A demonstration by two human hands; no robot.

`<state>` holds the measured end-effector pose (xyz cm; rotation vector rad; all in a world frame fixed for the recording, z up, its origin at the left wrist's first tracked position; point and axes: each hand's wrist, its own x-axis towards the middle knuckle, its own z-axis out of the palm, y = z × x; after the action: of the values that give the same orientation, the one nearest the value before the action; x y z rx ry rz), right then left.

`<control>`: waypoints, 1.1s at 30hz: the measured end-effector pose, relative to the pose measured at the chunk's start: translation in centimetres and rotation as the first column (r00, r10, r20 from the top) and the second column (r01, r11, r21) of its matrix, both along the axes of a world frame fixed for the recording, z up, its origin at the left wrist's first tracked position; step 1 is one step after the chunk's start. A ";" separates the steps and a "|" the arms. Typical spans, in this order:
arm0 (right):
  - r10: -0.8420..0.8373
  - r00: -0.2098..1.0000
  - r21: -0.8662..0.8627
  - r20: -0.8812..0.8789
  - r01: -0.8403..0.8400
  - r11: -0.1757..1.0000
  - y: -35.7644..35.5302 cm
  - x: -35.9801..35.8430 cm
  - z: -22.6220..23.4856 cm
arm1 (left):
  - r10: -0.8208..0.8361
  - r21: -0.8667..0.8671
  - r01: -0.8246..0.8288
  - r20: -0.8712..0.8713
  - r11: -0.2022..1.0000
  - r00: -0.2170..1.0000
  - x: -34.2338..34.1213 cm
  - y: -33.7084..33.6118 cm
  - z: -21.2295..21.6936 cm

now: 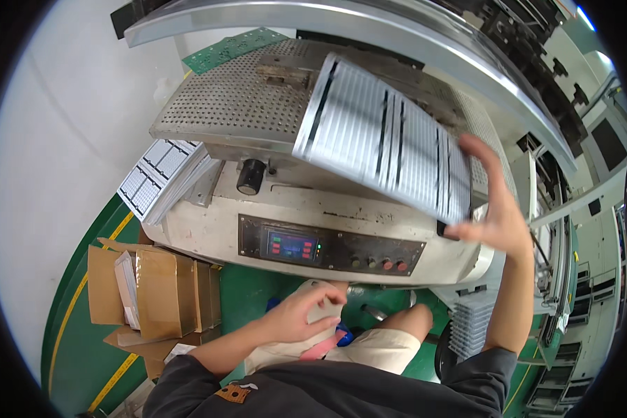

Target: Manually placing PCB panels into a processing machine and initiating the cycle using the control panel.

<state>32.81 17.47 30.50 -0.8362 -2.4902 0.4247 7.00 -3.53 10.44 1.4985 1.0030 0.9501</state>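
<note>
A thin white rectangular panel point(390, 143) with black stripes and a fine grid is tilted above the perforated metal bed of the machine. My right hand point(498, 216) grips its right end, with the thumb at the lower corner and a finger at the upper edge. Motion blurs both the panel and this hand a little. Over my lap is my left hand point(303, 313), with nothing in it, its fingers loosely bent and the thumb apart. A stack of similar white panels point(161, 177) rests at the left end of the machine.
The perforated bed point(223, 104) carries a metal bar and a green board point(233, 50). A metal frame point(369, 24) arches overhead. Below the bed is a control panel point(331, 247) with a screen and buttons. Open cardboard boxes point(164, 292) stand lower left; grey stacked racks point(472, 324) stand lower right.
</note>
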 end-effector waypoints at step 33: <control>-0.582 0.397 -0.701 -0.710 -0.480 0.527 -19.3 2.6 -19.0 | 0.039 -0.124 0.015 0.423 0.992 0.905 3.8 -2.9 6.7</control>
<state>35.36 -1.87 11.52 -0.6532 -0.9639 1.6908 10.77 -6.45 17.18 1.1146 0.7364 1.1420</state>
